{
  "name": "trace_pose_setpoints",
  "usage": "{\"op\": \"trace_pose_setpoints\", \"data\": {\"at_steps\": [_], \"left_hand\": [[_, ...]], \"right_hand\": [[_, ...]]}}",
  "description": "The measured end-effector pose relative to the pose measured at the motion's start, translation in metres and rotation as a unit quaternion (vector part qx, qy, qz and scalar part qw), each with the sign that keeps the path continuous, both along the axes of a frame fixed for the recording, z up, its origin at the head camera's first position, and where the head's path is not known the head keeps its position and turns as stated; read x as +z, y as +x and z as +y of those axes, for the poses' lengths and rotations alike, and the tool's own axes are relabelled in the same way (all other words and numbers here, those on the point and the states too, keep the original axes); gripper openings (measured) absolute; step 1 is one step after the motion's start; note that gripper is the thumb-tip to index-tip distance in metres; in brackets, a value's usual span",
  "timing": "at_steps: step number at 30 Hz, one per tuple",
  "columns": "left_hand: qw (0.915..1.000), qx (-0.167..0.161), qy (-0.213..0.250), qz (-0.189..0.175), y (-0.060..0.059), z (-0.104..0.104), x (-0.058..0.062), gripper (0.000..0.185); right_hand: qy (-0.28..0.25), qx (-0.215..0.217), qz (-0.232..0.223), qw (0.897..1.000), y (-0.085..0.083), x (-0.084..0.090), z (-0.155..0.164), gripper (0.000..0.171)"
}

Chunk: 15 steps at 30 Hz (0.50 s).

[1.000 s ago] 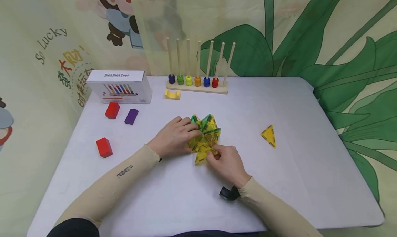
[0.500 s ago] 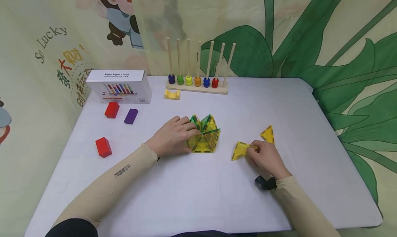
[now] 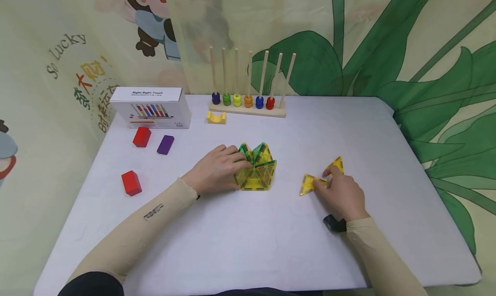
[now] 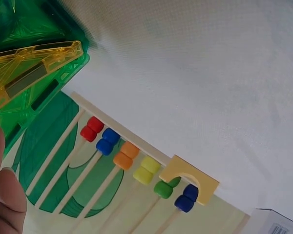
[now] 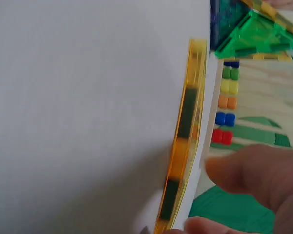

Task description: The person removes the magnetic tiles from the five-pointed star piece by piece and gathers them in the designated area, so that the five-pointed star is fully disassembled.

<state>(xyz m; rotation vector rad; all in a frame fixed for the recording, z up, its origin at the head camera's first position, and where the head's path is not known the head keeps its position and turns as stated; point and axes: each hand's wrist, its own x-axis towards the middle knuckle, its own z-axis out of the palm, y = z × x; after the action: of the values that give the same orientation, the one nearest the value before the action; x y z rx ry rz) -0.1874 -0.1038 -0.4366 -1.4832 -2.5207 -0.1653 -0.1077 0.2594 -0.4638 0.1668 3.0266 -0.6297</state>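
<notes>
Clock positions are read around the green-and-yellow magnetic-tile cluster, 12 o'clock being the far edge of the table. The right hand, which one second ago had a yellow triangular magnetic tile at the cluster's 6 o'clock edge, has moved well out to between 3 and 4 o'clock, and the tile has travelled with it. That tile is now just beside a second triangular tile at 3 o'clock, partly hidden by the fingers. The change is judged to leave the cluster without a piece at its near edge and to bring two loose triangles together.

In the head view the thumb meets the nearer tile while the index finger stands apart from it; whether a pinch persists cannot be told. The left hand has stayed at 9 o'clock, its fingers bent over the cluster's side and holding it, apparently as a steadying grip. The peg-and-bead stand at 12 o'clock and the yellow arch block at 11 o'clock are unchanged, both apart from the cluster.
</notes>
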Motion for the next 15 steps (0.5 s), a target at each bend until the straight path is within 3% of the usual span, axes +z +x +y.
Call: {"op": "trace_pose_setpoints", "data": {"at_steps": [4, 9, 12, 15], "left_hand": [[1.0000, -0.001, -0.001, -0.003, 0.000, 0.000, 0.001, 0.060], [1.0000, 0.003, -0.006, 0.001, 0.000, 0.001, 0.000, 0.060], [0.9999, 0.007, -0.007, 0.008, 0.000, 0.002, -0.001, 0.059], [0.9999, 0.009, -0.007, 0.012, 0.001, 0.002, -0.001, 0.058]], "right_hand": [[-0.008, 0.047, 0.070, 0.996, 0.001, -0.001, -0.024, 0.025], [-0.010, 0.182, 0.130, 0.975, 0.003, 0.004, -0.066, 0.015], [-0.013, 0.230, 0.133, 0.964, 0.004, 0.006, -0.090, 0.024], [-0.020, 0.243, 0.117, 0.963, 0.001, 0.006, -0.110, 0.041]]}}
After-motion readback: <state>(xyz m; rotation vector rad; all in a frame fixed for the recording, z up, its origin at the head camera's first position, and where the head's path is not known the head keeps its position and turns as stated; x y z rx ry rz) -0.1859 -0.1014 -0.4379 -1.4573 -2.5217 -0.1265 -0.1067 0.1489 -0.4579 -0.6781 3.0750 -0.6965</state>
